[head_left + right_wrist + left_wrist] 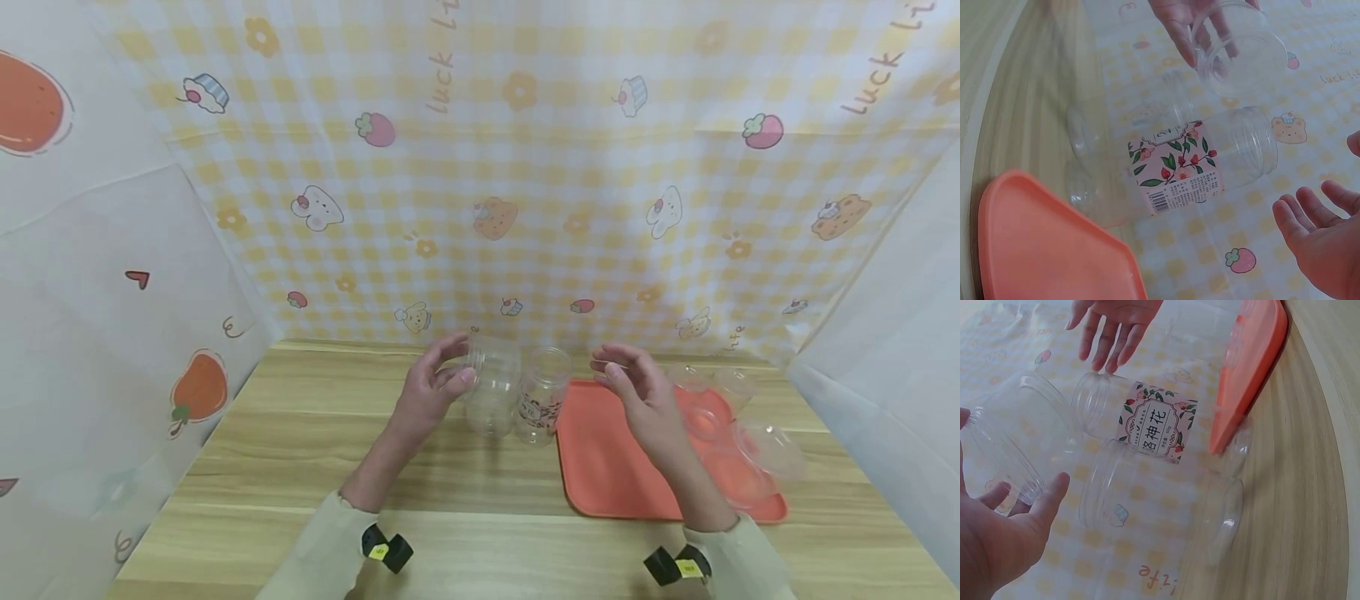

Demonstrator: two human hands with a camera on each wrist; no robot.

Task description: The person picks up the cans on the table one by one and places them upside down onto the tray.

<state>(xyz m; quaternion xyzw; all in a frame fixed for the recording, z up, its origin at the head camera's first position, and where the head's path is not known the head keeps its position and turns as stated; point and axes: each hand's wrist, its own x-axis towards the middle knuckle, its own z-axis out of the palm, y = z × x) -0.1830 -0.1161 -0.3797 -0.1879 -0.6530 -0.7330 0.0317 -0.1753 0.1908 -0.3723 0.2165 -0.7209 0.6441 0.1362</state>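
Note:
My left hand (426, 396) grips a short clear plastic jar (1025, 434), thumb on one side and fingers on the other. That jar is tilted and overlaps the top of a taller plain clear jar (1157, 503) standing on the table. Beside the plain one stands another clear jar (540, 408), with a pink floral label (1175, 165) around its middle. My right hand (643, 400) hovers above the back of the orange tray (611, 475), fingers spread and loosely bent, with nothing in them. The labelled jar stands between the two hands.
Several clear plastic pieces, among them a rounded one (768, 450), lie on and around the tray's right side. A yellow checked cloth (465, 167) hangs behind the wooden table (300, 467). White printed sheets (97, 333) close off both sides.

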